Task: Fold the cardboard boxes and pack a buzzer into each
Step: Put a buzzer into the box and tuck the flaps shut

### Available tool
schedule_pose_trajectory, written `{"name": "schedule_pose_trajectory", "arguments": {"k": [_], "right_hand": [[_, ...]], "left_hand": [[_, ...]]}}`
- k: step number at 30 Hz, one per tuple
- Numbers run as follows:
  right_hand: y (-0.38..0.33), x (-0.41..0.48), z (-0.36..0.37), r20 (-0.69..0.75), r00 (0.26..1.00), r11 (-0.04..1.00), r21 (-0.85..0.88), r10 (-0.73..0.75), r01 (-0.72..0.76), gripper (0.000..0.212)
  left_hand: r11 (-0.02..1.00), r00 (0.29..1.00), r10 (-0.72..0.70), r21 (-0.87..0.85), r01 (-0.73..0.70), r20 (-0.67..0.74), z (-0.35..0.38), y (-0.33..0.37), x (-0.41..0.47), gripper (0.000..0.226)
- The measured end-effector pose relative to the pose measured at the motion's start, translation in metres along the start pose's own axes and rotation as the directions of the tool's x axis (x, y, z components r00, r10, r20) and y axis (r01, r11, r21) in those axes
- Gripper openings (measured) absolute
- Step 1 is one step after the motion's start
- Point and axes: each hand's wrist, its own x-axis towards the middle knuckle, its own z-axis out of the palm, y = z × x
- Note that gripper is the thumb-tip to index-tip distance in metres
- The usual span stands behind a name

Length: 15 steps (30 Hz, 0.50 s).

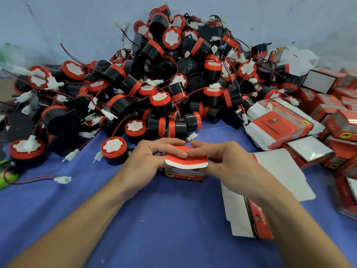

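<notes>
A small red cardboard box (184, 174) stands on the blue cloth at the centre, its red top flap (186, 160) bent over the opening. My left hand (150, 157) grips the box from the left, fingers laid over the flap. My right hand (222, 153) holds it from the right, fingertips pressing the flap near the left fingers. What is inside the box is hidden. A big heap of black and red buzzers (170, 78) with red wires and white plugs rises just behind.
A stack of flat unfolded boxes (280, 124) lies at the right, with folded red boxes (328, 113) piled beyond it. Two loose flat box blanks (270, 190) lie under my right forearm. Single buzzers (114, 149) and a loose white plug (62, 179) sit at the left.
</notes>
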Motion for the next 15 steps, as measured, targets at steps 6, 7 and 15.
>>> {"name": "schedule_pose_trajectory", "arguments": {"k": [6,7,15], "right_hand": [[0.003,-0.006,-0.012,0.139,0.990,0.999,-0.024,0.031,-0.028,0.053],[0.004,-0.005,-0.010,0.086,0.996,0.999,-0.014,0.036,-0.035,0.051],[0.008,0.001,0.000,-0.136,0.990,0.993,-0.099,0.046,-0.059,0.036]], "left_hand": [[0.978,0.994,0.031,0.201,-0.052,0.109,-0.008,0.001,-0.004,0.039],[0.961,0.994,0.061,0.263,-0.083,0.093,-0.006,0.000,-0.005,0.036],[0.812,0.959,0.282,0.543,-0.216,-0.040,0.005,-0.005,-0.007,0.041]]}}
